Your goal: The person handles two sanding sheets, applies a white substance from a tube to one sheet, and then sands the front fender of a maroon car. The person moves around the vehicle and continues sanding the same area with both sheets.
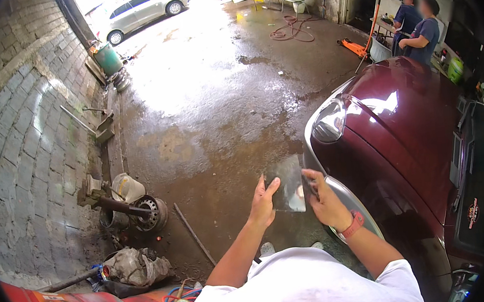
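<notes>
In front of my chest is a thin, dark, rectangular plate (pixel 287 186) with a glossy, reflective face; its exact kind cannot be made out. My left hand (pixel 264 202) grips its left edge, the thumb lying over the near face. At the opposite edge my right hand (pixel 326 206) has curled fingers against the plate, and a red wristband (pixel 353 224) circles that wrist. Close beside my right forearm is the front of a dark red car (pixel 364 145). Both hands are above the floor, and the plate is tilted between them.
Wheel rims (pixel 153 213), a bucket (pixel 128 188) and a metal bar (pixel 194 232) are at left by the block wall (pixel 31 136). An orange floor jack (pixel 354 47) and two people stand beyond the car. A red hose (pixel 292 32) lies on the wet floor (pixel 215 113).
</notes>
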Tool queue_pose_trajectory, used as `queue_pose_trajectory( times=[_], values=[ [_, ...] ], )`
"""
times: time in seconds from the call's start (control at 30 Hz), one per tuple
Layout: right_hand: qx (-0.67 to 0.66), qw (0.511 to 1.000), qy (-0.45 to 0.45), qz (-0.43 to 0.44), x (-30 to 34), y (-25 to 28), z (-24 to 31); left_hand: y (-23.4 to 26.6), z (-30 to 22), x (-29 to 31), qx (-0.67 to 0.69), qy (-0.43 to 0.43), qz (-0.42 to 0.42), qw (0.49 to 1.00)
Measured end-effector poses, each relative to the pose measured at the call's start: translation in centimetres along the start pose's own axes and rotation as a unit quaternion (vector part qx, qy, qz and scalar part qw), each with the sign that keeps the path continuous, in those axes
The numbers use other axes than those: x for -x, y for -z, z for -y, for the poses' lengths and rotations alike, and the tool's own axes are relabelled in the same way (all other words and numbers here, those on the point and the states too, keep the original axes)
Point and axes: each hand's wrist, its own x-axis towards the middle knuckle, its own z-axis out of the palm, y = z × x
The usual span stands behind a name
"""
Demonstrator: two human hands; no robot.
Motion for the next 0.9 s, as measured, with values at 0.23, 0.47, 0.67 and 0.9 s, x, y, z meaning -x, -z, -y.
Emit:
queue_pose_trajectory(
  times=[0.23,0.47,0.67,0.9],
  values=[
    [-0.403,0.884,-0.232,-0.045,2.0,3.6,0.9,-0.8,2.7,-3.0,-0.116,-0.164,-0.157,0.967],
    [-0.268,0.953,-0.129,-0.056,1.9,10.7,-2.8,-4.4,1.4,-1.2,-0.023,0.034,0.045,0.998],
    [-0.391,0.904,-0.161,0.059,3.5,12.8,-7.7,-6.2,2.7,0.8,0.029,0.123,0.112,0.986],
    [0.173,0.978,0.068,-0.093,1.9,11.4,-0.7,-6.9,4.6,0.3,-0.127,-0.009,0.067,0.99]
  ],
)
